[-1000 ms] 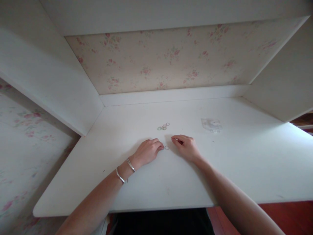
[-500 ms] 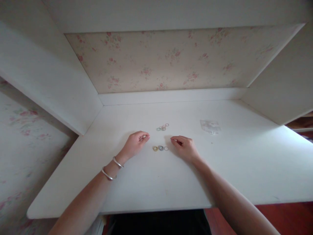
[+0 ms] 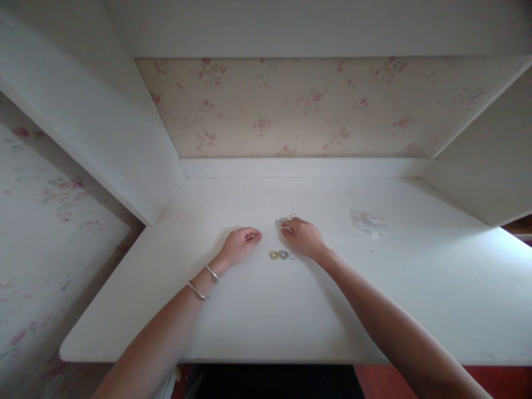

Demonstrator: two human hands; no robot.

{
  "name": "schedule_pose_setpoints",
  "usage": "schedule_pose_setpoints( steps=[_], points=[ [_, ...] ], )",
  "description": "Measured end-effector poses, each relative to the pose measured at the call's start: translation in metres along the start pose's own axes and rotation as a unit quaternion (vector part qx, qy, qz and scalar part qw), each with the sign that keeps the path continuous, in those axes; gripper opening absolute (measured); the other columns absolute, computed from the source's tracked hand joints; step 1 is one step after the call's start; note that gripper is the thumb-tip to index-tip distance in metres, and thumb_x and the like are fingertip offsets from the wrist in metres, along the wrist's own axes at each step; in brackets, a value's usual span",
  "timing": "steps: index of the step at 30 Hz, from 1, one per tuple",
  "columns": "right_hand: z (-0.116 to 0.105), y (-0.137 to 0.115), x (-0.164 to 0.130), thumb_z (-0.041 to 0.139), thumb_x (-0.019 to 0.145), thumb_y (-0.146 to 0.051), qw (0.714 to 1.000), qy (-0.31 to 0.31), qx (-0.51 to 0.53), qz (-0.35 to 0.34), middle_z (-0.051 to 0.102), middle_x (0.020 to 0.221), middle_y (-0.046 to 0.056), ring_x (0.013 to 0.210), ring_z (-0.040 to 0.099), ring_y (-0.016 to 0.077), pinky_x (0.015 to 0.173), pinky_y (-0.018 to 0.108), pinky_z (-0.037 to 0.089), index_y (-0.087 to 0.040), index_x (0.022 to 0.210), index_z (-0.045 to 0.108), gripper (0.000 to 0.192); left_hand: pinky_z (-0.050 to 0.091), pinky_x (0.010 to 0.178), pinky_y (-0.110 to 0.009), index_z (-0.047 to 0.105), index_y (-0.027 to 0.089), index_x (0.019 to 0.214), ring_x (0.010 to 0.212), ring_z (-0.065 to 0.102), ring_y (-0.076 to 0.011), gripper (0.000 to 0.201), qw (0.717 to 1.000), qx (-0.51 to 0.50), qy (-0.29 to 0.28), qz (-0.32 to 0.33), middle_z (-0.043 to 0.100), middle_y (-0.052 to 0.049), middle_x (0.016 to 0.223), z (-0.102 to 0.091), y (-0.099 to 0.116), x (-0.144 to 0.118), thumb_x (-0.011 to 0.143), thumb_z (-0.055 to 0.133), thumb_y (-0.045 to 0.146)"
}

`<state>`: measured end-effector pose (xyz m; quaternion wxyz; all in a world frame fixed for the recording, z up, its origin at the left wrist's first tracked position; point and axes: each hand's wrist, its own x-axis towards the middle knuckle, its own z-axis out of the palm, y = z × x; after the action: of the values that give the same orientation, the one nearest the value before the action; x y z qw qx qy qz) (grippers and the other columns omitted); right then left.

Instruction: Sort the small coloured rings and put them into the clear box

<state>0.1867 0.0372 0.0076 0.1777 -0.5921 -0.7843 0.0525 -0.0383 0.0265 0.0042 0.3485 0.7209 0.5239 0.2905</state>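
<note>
Loosely closed, thumb to fingertips, my left hand [image 3: 241, 245] is over the white desk [image 3: 233, 327], while my right hand [image 3: 303, 237] has moved forward to the pile of thin rings [image 3: 293, 215], partly covering it; I cannot tell whether it grips one. Nearer me, the gold ring [image 3: 274, 256], grey ring [image 3: 283, 255] and thin pale ring [image 3: 292, 256] stay lined up as they were half a second ago. To the right lies a clear plastic bag [image 3: 369, 223]. Flowered wallpaper [image 3: 261, 123] covers the wall behind, framed by white panels [image 3: 137, 133].
</note>
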Motion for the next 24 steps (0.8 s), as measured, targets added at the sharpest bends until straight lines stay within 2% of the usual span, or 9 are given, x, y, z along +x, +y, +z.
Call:
schedule_pose_setpoints(
  steps=[7, 14, 20, 24],
  points=[
    [-0.002, -0.006, 0.02, 0.046, 0.09, -0.032, 0.998, -0.046, -0.037, -0.009, 0.064, 0.094, 0.007, 0.075, 0.061, 0.0174, 0.067, 0.028, 0.038, -0.024, 0.092, 0.07, 0.026, 0.049, 0.077, -0.026, 0.069, 0.019, 0.094, 0.081, 0.065, -0.016, 0.03, 1.0, 0.007, -0.005, 0.007, 0.072, -0.003, 0.091, 0.001, -0.007, 0.001, 0.083, 0.052, 0.041],
    [-0.002, -0.007, 0.017, 0.04, 0.093, -0.027, 0.997, -0.052, -0.055, -0.022, 0.063, 0.094, 0.006, 0.075, 0.058, 0.0141, 0.066, 0.025, 0.035, -0.021, 0.09, 0.068, 0.029, 0.049, 0.081, -0.025, 0.069, 0.02, 0.093, 0.085, 0.065, -0.0158, 0.028, 1.0, 0.006, -0.011, 0.011, 0.072, -0.002, 0.094, 0.003, -0.009, 0.002, 0.083, 0.052, 0.039],
    [-0.005, 0.006, 0.003, 0.04, 0.094, -0.03, 0.999, 0.027, 0.008, -0.04, 0.061, 0.089, 0.003, 0.075, 0.057, 0.0132, 0.067, 0.023, 0.037, -0.024, 0.094, 0.068, 0.028, 0.048, 0.079, -0.024, 0.069, 0.02, 0.092, 0.085, 0.065, -0.0156, 0.027, 1.0, 0.013, -0.009, 0.013, 0.072, -0.001, 0.094, 0.002, -0.009, 0.002, 0.083, 0.052, 0.039],
    [-0.009, 0.022, -0.023, 0.043, 0.093, -0.032, 0.993, 0.081, 0.076, -0.05, 0.061, 0.084, 0.004, 0.072, 0.056, 0.0133, 0.067, 0.023, 0.039, -0.022, 0.092, 0.069, 0.028, 0.049, 0.079, -0.025, 0.069, 0.02, 0.093, 0.084, 0.065, -0.0161, 0.029, 1.0, 0.022, -0.009, 0.003, 0.072, -0.002, 0.093, 0.002, -0.008, 0.002, 0.083, 0.052, 0.04]
  ],
)
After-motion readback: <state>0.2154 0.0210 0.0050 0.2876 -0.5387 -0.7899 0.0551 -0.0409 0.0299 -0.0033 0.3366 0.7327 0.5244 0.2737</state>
